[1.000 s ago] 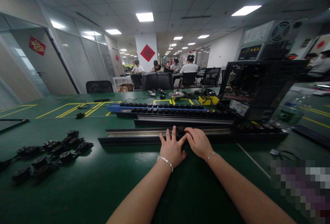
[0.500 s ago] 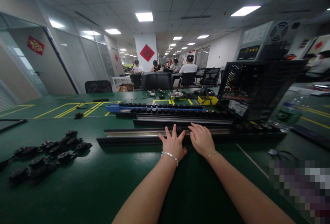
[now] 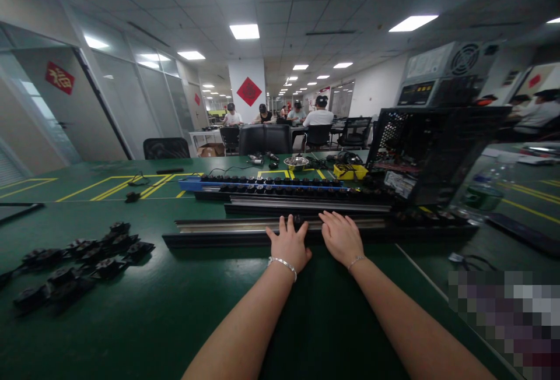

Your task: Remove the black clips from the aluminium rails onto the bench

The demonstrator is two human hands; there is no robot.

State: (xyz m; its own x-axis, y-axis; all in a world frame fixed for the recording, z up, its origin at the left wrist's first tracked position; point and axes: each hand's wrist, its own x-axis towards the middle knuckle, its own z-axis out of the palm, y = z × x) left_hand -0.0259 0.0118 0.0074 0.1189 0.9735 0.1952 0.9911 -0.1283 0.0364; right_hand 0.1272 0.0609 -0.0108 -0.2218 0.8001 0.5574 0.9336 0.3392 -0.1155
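A long black rail point(image 3: 227, 240) with a bright metal channel lies across the green table in front of me. My left hand point(image 3: 289, 246) rests on its near edge, fingers spread. A small dark round part point(image 3: 298, 220) sits on the rail by the tips of those fingers. To the right, my right hand point(image 3: 342, 239) lies palm down over the rail with its fingers stretched out and close together. Several black parts point(image 3: 437, 217) line the rail's right end. What may be under either palm is hidden.
Loose black parts point(image 3: 65, 281) are grouped at left. Beyond the rail lie a second rail point(image 3: 306, 204) and a blue strip point(image 3: 188, 184) carrying black parts. A yellow tray point(image 3: 356, 172), metal bowl point(image 3: 296, 162), open computer case point(image 3: 450, 152) and bottle point(image 3: 481, 193) stand farther back.
My left hand and the small dark part have shifted slightly left along the rail. The right hand stays nearly in place, and the view has turned a little.
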